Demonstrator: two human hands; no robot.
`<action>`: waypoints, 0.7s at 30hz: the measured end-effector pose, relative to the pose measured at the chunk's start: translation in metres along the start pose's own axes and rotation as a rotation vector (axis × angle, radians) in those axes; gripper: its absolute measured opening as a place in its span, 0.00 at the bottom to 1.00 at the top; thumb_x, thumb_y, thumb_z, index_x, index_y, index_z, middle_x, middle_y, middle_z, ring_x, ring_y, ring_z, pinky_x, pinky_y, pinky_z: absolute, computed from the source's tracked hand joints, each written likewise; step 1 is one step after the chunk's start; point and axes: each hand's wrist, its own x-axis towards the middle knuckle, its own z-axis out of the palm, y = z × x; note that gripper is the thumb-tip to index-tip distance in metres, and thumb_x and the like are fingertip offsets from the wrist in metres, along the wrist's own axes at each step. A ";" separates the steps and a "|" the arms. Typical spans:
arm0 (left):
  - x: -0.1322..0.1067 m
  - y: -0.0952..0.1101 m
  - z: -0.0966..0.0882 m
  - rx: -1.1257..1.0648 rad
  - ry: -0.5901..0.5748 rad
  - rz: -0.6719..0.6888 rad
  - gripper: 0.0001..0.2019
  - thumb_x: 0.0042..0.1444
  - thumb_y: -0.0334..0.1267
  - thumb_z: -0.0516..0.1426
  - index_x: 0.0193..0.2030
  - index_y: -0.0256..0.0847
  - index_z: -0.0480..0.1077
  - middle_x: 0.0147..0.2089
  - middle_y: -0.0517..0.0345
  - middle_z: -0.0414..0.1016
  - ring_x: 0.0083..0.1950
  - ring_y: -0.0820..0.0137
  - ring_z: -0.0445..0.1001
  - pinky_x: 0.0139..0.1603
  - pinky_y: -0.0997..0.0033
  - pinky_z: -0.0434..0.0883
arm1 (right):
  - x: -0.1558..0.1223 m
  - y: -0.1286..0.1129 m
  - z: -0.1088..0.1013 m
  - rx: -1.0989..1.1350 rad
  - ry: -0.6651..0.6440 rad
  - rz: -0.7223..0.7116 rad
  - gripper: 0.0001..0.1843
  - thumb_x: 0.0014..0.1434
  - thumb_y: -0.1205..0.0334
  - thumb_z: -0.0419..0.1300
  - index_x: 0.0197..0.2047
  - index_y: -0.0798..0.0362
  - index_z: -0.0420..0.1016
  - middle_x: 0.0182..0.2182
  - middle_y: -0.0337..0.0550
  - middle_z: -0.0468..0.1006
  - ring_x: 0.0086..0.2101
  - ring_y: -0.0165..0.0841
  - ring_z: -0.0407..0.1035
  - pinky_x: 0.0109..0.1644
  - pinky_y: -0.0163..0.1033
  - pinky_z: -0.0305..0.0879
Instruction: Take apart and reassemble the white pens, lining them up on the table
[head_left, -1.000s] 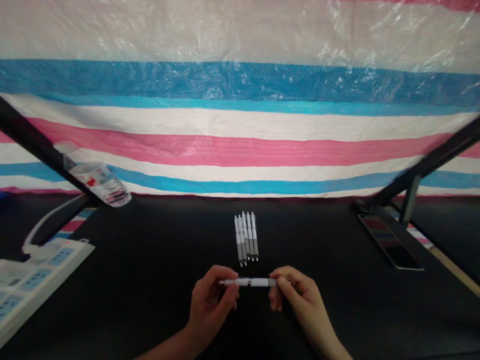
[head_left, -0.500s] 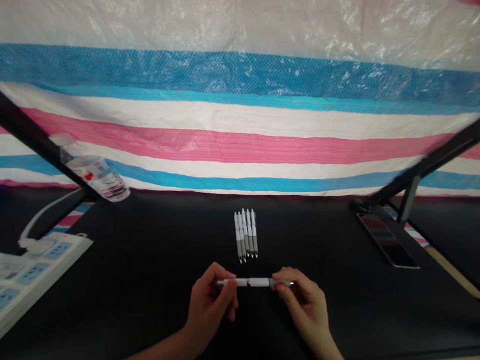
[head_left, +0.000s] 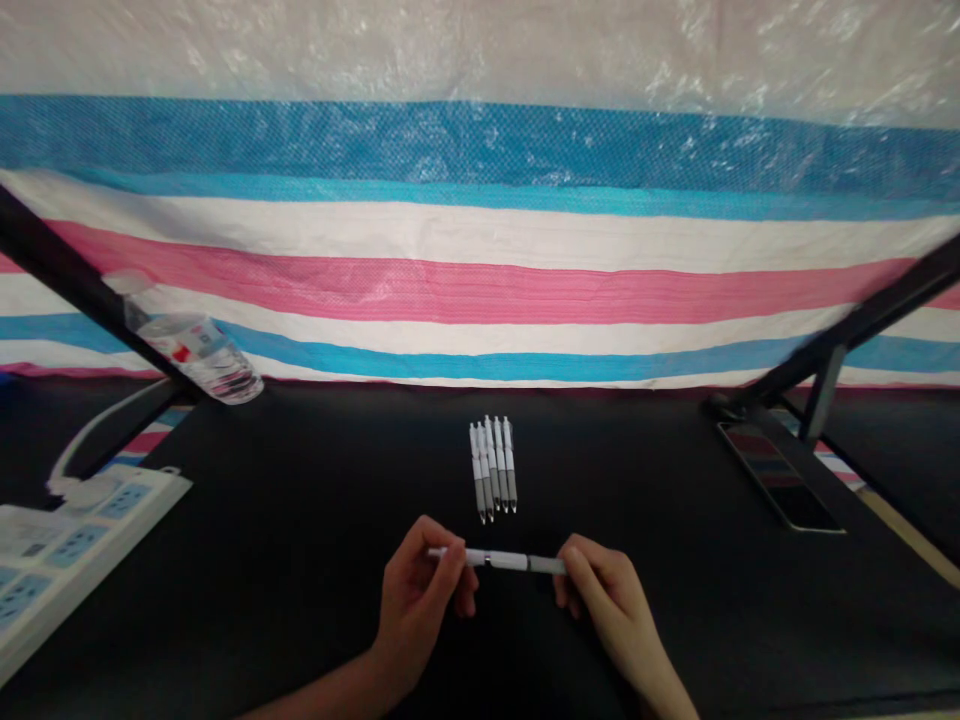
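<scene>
A white pen (head_left: pixel 508 561) with a grey grip lies nearly level between my two hands, close above the black table. My left hand (head_left: pixel 424 590) is closed, its thumb and fingers pinching the white push-button end. At the other end, my right hand (head_left: pixel 604 590) is closed around the tip beyond the grey grip, so the tip is hidden. Just past my hands, several similar white pens (head_left: pixel 493 468) lie side by side in a row on the table, grey grips and tips toward me.
A black phone (head_left: pixel 780 478) lies at the right beside a black metal leg (head_left: pixel 821 392). A white power strip (head_left: pixel 112 560) with a plugged-in cable is at the left. Behind it a plastic bottle (head_left: pixel 206 355) leans, and a striped sheet (head_left: pixel 480 290) hangs across the back.
My right hand has shifted from the grey grip to the pen's tip, baring the grip. The pen has tilted slightly, with its right end lower. The pens in the row stay put.
</scene>
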 end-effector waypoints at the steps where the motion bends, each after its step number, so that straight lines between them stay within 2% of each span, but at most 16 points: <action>1: 0.000 0.000 0.000 -0.004 0.007 -0.002 0.16 0.62 0.49 0.61 0.32 0.39 0.66 0.21 0.64 0.73 0.18 0.76 0.70 0.18 0.81 0.67 | 0.000 0.001 0.000 0.019 0.026 0.009 0.24 0.68 0.43 0.55 0.29 0.53 0.71 0.21 0.37 0.69 0.21 0.28 0.61 0.26 0.33 0.55; 4: 0.001 0.000 0.001 -0.012 0.029 -0.006 0.15 0.62 0.48 0.61 0.33 0.40 0.66 0.22 0.64 0.74 0.18 0.76 0.71 0.18 0.80 0.67 | 0.000 0.001 0.000 0.084 0.078 0.005 0.19 0.66 0.43 0.58 0.38 0.52 0.74 0.25 0.38 0.72 0.23 0.28 0.61 0.26 0.33 0.55; 8: 0.003 -0.001 0.001 -0.017 0.039 -0.016 0.15 0.62 0.47 0.61 0.33 0.40 0.65 0.22 0.63 0.74 0.19 0.75 0.71 0.19 0.79 0.68 | 0.001 0.001 -0.001 0.028 0.045 0.010 0.28 0.69 0.42 0.52 0.25 0.54 0.71 0.20 0.39 0.68 0.21 0.28 0.60 0.25 0.34 0.54; 9: 0.004 -0.001 0.001 -0.021 0.039 -0.017 0.14 0.62 0.47 0.61 0.33 0.40 0.65 0.22 0.64 0.74 0.19 0.75 0.71 0.19 0.79 0.68 | 0.001 0.000 -0.001 0.034 0.044 0.007 0.26 0.68 0.43 0.54 0.26 0.53 0.71 0.21 0.38 0.68 0.21 0.28 0.60 0.26 0.34 0.54; 11: 0.005 -0.001 0.001 -0.029 0.043 -0.016 0.14 0.62 0.48 0.61 0.34 0.40 0.65 0.22 0.64 0.74 0.19 0.75 0.71 0.19 0.79 0.67 | 0.001 0.000 -0.002 0.077 0.054 -0.008 0.19 0.66 0.45 0.59 0.33 0.52 0.73 0.24 0.38 0.71 0.23 0.28 0.62 0.27 0.33 0.56; 13: 0.005 -0.002 0.001 -0.035 0.042 -0.018 0.14 0.62 0.48 0.61 0.34 0.40 0.65 0.22 0.64 0.74 0.19 0.75 0.71 0.19 0.79 0.67 | 0.001 0.000 -0.003 0.090 0.067 -0.031 0.18 0.67 0.45 0.58 0.36 0.52 0.73 0.26 0.38 0.72 0.24 0.29 0.62 0.28 0.34 0.57; 17: 0.005 -0.003 0.000 -0.033 0.034 -0.015 0.13 0.63 0.47 0.61 0.34 0.40 0.66 0.22 0.63 0.74 0.20 0.75 0.71 0.20 0.79 0.68 | 0.000 0.002 -0.002 -0.006 0.063 -0.029 0.26 0.70 0.45 0.52 0.26 0.53 0.71 0.21 0.38 0.67 0.23 0.29 0.61 0.28 0.35 0.55; 21: 0.004 -0.004 0.000 -0.038 0.029 -0.016 0.13 0.63 0.47 0.60 0.34 0.40 0.66 0.23 0.64 0.74 0.20 0.75 0.71 0.20 0.79 0.68 | 0.002 0.001 -0.002 0.062 0.100 -0.018 0.18 0.67 0.46 0.57 0.37 0.52 0.73 0.26 0.38 0.70 0.24 0.29 0.61 0.28 0.34 0.55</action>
